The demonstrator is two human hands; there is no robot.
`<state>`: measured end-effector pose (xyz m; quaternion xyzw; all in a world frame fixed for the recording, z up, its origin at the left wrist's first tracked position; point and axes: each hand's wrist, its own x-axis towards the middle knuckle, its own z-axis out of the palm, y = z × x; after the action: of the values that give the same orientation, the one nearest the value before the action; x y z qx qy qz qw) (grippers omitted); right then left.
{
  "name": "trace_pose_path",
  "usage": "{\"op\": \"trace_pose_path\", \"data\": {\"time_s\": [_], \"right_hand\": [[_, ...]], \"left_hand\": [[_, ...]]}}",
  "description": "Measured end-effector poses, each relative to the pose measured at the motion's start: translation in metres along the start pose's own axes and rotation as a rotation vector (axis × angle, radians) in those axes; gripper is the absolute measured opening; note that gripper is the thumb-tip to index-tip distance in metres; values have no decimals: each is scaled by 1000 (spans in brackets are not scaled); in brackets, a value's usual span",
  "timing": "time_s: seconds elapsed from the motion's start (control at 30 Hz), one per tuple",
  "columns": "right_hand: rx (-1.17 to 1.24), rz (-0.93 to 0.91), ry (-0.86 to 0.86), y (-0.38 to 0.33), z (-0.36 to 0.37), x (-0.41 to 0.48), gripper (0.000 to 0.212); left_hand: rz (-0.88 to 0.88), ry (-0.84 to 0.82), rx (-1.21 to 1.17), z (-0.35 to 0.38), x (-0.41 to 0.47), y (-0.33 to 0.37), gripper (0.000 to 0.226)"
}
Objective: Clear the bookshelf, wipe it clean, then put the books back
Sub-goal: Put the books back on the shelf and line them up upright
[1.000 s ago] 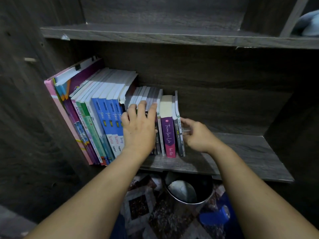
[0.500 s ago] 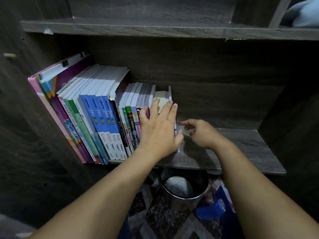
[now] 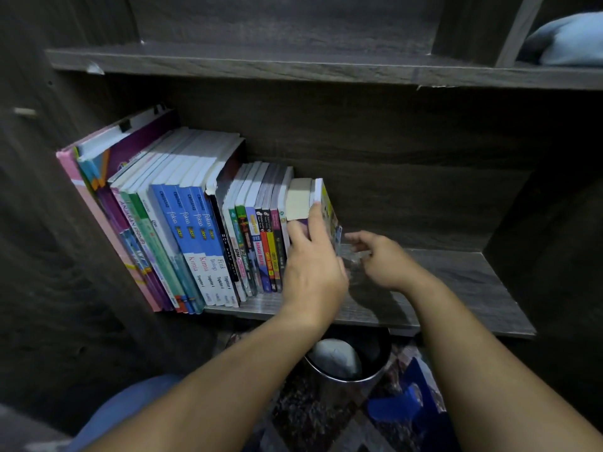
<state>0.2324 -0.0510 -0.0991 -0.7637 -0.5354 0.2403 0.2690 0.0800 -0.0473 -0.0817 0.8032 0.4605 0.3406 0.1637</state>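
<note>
A row of books [image 3: 195, 223] stands at the left end of the dark wooden shelf [image 3: 456, 282], tall workbooks on the left and smaller paperbacks on the right. My left hand [image 3: 313, 272] rests against the last books in the row, a thick purple book [image 3: 298, 199] and a thin book [image 3: 328, 207], with its fingers laid straight up their spines. Just right of those books, my right hand [image 3: 385, 262] has curled fingers and pinches a small clear plastic piece [image 3: 354, 256] above the shelf board.
The right half of the shelf is bare wood. An upper shelf board [image 3: 293, 65] runs overhead, with a blue-grey cloth [image 3: 567, 40] at its top right. Below stand a metal bin [image 3: 346, 363] and a blue object [image 3: 401, 409] on a patterned rug [image 3: 310, 415].
My left hand has moved right along the spines to the last books, which now stand closer against the row. My right hand has drawn slightly away to the right with the clear piece.
</note>
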Motion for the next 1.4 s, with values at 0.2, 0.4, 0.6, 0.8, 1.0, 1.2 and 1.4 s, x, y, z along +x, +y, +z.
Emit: {"op": "trace_pose_path", "data": {"time_s": [0.2, 0.4, 0.6, 0.8, 1.0, 1.2, 1.4], "right_hand": [[5, -69, -23, -7, 7, 2, 61], [40, -96, 27, -9, 10, 11, 68], [131, -212, 106, -27, 25, 16, 65], [171, -387, 272, -50, 37, 12, 38], [152, -367, 298, -54, 41, 12, 33], [115, -241, 327, -52, 39, 8, 49], [77, -107, 539, -41, 31, 3, 48]], "left_hand": [[54, -97, 246, -5, 5, -12, 84], [153, -218, 394, -61, 26, -17, 76], [99, -432, 452, -108, 21, -17, 74], [90, -414, 531, -121, 14, -17, 74], [99, -456, 526, -117, 12, -22, 76], [117, -474, 517, -110, 12, -19, 77], [131, -345, 574, -92, 21, -15, 79]]}}
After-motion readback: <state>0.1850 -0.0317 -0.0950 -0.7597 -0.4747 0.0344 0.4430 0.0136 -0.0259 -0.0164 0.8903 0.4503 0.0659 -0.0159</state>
